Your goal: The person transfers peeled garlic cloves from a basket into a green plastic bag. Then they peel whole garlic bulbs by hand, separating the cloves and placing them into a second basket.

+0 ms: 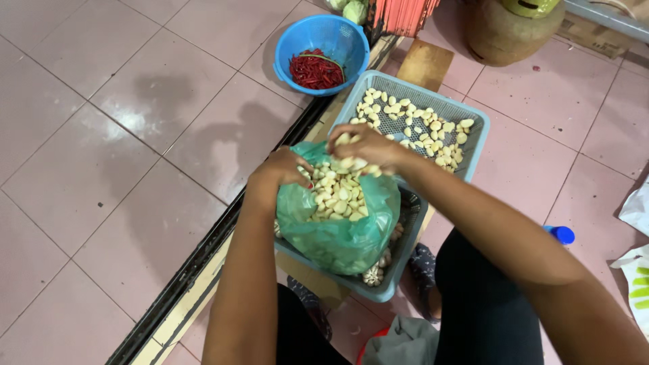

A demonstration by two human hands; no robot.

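A green plastic bag (341, 240) full of peeled garlic cloves (337, 197) rests in a blue-grey perforated basket (399, 267) between my knees. My left hand (282, 169) grips the bag's rim on its left side. My right hand (365, 145) is closed around a handful of garlic cloves just above the bag's mouth. A second blue-grey basket (473, 128) lies right behind, with peeled cloves (412, 125) scattered over its bottom. Whole garlic bulbs (374, 274) peek out beneath the bag.
A round blue bowl (341, 34) of red chillies (314, 69) sits on the pink tiled floor to the back left. A dark floor track (196, 263) runs diagonally at left. A brown pot (507, 34), a blue bottle cap (561, 234) and white bags (635, 270) lie at right.
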